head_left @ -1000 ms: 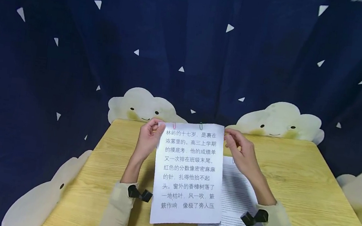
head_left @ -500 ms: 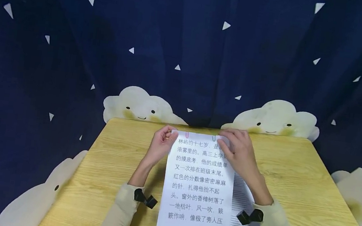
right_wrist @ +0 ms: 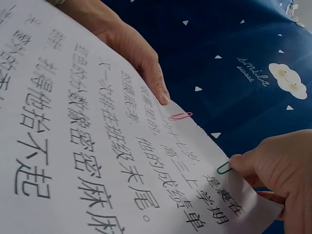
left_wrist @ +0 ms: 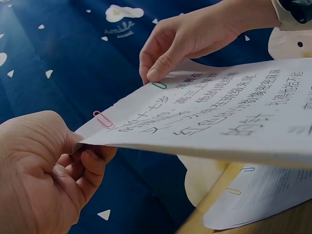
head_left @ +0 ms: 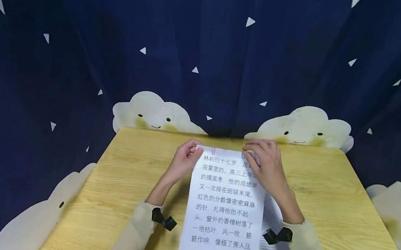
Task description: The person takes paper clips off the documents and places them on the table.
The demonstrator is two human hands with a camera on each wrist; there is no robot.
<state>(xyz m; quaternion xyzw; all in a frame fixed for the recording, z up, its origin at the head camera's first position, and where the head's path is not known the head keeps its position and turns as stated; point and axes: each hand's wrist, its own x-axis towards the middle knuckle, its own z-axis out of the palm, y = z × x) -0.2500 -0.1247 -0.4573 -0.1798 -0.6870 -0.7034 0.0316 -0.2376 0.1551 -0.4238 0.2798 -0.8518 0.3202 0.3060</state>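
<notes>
Dial: I read the head view with the clock centred on the stack; 12 o'clock is away from the person.
Stack: printed papers with large black Chinese text, gripped by both hands at the top edge. The left wrist view shows me the papers raised above the table; I cannot tell whether the lower edge touches it.
Left hand: at 10 o'clock, the left hand pinches the corner of the papers, thumb on the printed face, other fingers curled beneath. The grasp is closed.
Right hand: at 1 o'clock, the right hand has its thumb on the printed face, right by the green clip, with fingers behind the top edge. The grasp is nearly closed, on the papers.
Pink clip: the pink clip sits on the top edge at 11 o'clock, near the left thumb.
Green clip: the green clip sits on the same edge, just past 12 o'clock.
Lower sheets: at 4 o'clock, the small-print sheets lie on the table, partly covered in my head view. A yellow clip and a blue clip show on them.
Backdrop: at 12 o'clock, a dark blue curtain with white triangles and clouds.
</notes>
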